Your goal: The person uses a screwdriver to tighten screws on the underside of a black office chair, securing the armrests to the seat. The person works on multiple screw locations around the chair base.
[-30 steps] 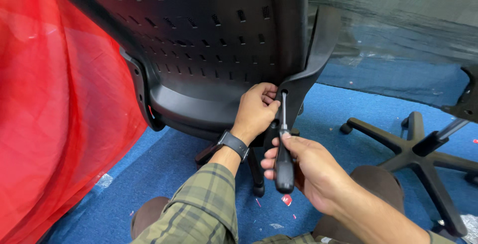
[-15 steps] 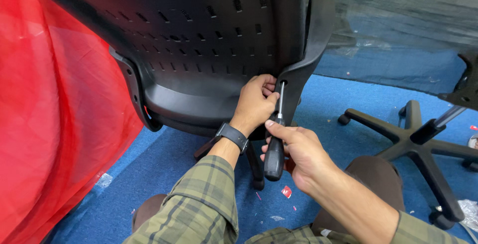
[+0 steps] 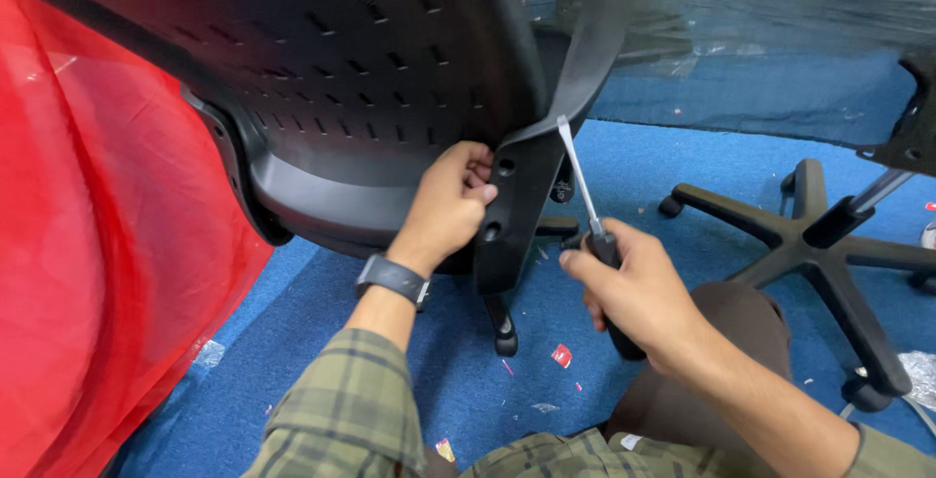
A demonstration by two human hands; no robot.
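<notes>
Right hand [image 3: 639,288] is closed around the black handle of a screwdriver [image 3: 583,186], shaft angled up, tip just beside the chair's armrest bracket [image 3: 517,215]. Left hand [image 3: 450,207], watch at the wrist, has its fingers curled against that bracket by two screw holes. Behind stands the black perforated chair back [image 3: 361,78].

Risk: the tip could slip off and strike the nearby fingers.

Small red scraps [image 3: 561,355] litter the blue carpet [image 3: 322,342]. A star-shaped chair base [image 3: 809,244] lies right; red plastic sheeting [image 3: 88,273] hangs left.
</notes>
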